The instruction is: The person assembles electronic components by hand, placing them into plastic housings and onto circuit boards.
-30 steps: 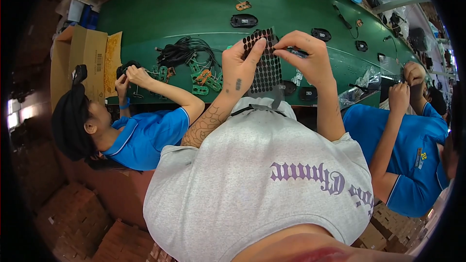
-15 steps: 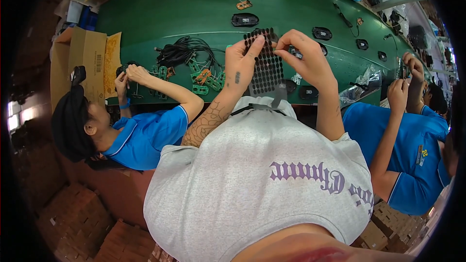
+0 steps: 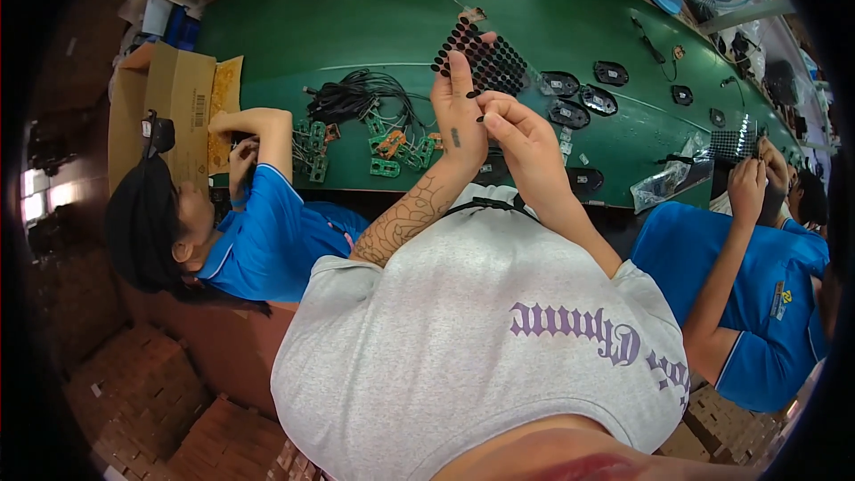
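Observation:
My left hand (image 3: 454, 120) holds up a sheet of black oval adhesive pads (image 3: 499, 64), its thumb pressed on the near left corner. Beside the base of that thumb, one loose black pad (image 3: 473, 94) sticks out over the skin. My right hand (image 3: 524, 138) is closed in a pinch, with another black oval pad (image 3: 480, 118) at its fingertips, close against the left palm. To the right of the sheet lie several black mouse shells (image 3: 598, 100) on the green table.
Left of my hands are green circuit boards (image 3: 385, 147) and a bundle of black cables (image 3: 343, 100). Co-workers in blue shirts sit on both sides; the right one holds a similar sheet (image 3: 734, 143). A plastic bag (image 3: 666, 180) lies at the table's near edge, and a cardboard box (image 3: 169, 116) stands left.
My right hand has come away from the sheet and moved down beside the left thumb base with a pad. The sheet has tilted away, and the right co-worker's sheet has come into view.

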{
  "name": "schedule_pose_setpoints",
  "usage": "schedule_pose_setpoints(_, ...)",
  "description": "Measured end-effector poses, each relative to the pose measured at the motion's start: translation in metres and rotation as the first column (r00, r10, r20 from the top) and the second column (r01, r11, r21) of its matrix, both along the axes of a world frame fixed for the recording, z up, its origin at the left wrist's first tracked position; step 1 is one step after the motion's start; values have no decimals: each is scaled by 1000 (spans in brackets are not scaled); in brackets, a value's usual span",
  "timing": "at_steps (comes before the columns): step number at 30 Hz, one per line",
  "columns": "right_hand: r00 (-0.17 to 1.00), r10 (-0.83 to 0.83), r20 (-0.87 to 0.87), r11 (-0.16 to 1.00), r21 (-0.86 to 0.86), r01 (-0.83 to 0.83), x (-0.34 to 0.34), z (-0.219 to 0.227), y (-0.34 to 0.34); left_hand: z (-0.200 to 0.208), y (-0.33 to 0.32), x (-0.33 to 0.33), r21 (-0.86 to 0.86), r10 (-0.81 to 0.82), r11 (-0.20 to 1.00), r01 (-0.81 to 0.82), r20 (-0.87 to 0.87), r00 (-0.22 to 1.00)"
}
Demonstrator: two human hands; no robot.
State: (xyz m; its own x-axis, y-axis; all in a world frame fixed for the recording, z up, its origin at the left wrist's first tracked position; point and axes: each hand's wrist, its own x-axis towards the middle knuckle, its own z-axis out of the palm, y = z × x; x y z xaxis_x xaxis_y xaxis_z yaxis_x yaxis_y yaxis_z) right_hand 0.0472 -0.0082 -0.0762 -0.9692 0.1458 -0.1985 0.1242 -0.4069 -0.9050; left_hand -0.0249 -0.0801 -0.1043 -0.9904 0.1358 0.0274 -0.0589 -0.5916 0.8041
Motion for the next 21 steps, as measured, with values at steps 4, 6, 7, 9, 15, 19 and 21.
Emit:
schedule_pose_setpoints(4,999,15,35,999,29,-16,-1,-5,-1,0,-3,2,-58,-7,998,7,-3,1000)
schedule_pose_setpoints(6,1000,-6,14,998,60,5,0,-6,-2,1,-2,2,-36,-7,999,7,3,1000)
schedule_pose_setpoints(7,1000,-25,-10,996,89,25,0,-6,-2,2,-1,1,-14,-5,1000,5,7,1000)
schedule_pose_setpoints(9,996,-59,-59,987,147,68,0,-7,-3,3,0,1,30,0,1000,0,15,1000)
schedule_pose_setpoints(15,922,-285,-263,944,89,317,-6,-4,10,5,-5,-2,98,-31,995,30,8,1000)
schedule_pose_setpoints(19,846,-76,-528,755,524,395,-23,3,52,17,-19,3,-43,-45,998,53,163,986)
schedule_pose_setpoints(21,864,-24,-503,731,581,359,-23,8,56,18,-28,3,-138,-71,987,86,108,992)
